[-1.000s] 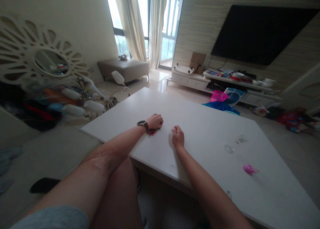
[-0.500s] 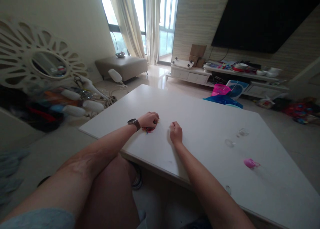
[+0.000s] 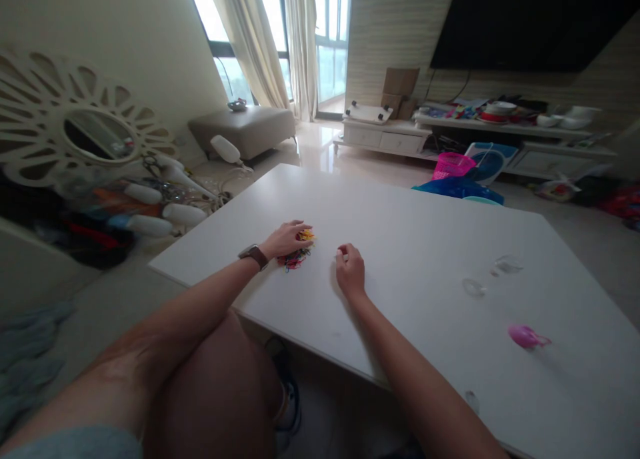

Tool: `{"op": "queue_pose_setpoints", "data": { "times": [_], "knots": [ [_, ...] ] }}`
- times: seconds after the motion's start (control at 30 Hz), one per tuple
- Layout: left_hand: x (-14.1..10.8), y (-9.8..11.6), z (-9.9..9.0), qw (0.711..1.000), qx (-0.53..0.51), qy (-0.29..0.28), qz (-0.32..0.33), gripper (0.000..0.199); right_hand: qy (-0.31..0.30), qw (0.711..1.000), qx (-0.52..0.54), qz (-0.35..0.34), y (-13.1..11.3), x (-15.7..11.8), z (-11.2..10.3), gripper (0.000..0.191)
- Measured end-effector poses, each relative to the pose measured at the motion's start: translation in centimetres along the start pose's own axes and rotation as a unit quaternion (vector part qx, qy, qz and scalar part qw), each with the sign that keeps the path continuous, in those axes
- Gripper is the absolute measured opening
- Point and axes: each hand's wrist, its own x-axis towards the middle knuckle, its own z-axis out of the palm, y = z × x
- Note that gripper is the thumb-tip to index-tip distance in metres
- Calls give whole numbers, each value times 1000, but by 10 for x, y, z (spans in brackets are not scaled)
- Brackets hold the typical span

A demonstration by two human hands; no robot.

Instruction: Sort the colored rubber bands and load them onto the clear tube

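Note:
My left hand (image 3: 289, 239), with a watch on its wrist, reaches over a small pile of thin multicoloured bands (image 3: 294, 261). Its fingers are stretched out and parted, touching the yellow and red part of the heap and hiding some of it. To the right of the pile, my right hand (image 3: 351, 269) rests on the white table (image 3: 400, 239). Its fingers are curled together in a pinch; whatever may be between them is too small to make out.
On the table's right side lie a pink item (image 3: 526, 337), a clear ring (image 3: 473, 287), a crumpled clear piece (image 3: 509, 264) and another clear piece (image 3: 471, 401) near the front edge. Lamp parts (image 3: 185, 214) crowd the floor at left; a pink basket (image 3: 453, 166) stands behind the table.
My left hand has shifted slightly left and its fingers have opened out, showing more of the coloured pile. My right hand stays nearly in place, still pinched. The view has turned a little.

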Motion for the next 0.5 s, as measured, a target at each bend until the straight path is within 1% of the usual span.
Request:
{"op": "queue_pose_setpoints", "data": {
  "times": [0.07, 0.1, 0.17, 0.23, 0.3, 0.37, 0.5],
  "knots": [
    [-6, 8, 8, 1000, 22, -9, 3, 66, -1, 1000, 15, 0, 0, -1, -1, 15],
    [-8, 12, 11, 999, 40, -6, 3, 66, 1, 1000, 23, 4, -1, -2, -2, 15],
    [-11, 20, 18, 997, 72, 23, -12, 53, -1, 999, 38, 17, -2, -3, -3, 14],
    [-13, 24, 24, 995, 81, 52, -16, 45, -8, 998, 58, 33, -5, -6, -5, 13],
    [-14, 23, 28, 995, 77, 64, -10, 43, -12, 996, 76, 44, -7, -9, -7, 12],
    [-14, 20, 29, 996, 62, 59, -7, 42, -19, 995, 81, 47, -10, -11, -9, 12],
    [-14, 15, 23, 999, 31, 43, -14, 39, -40, 996, 70, 32, -15, -9, -11, 12]
  ]
}}
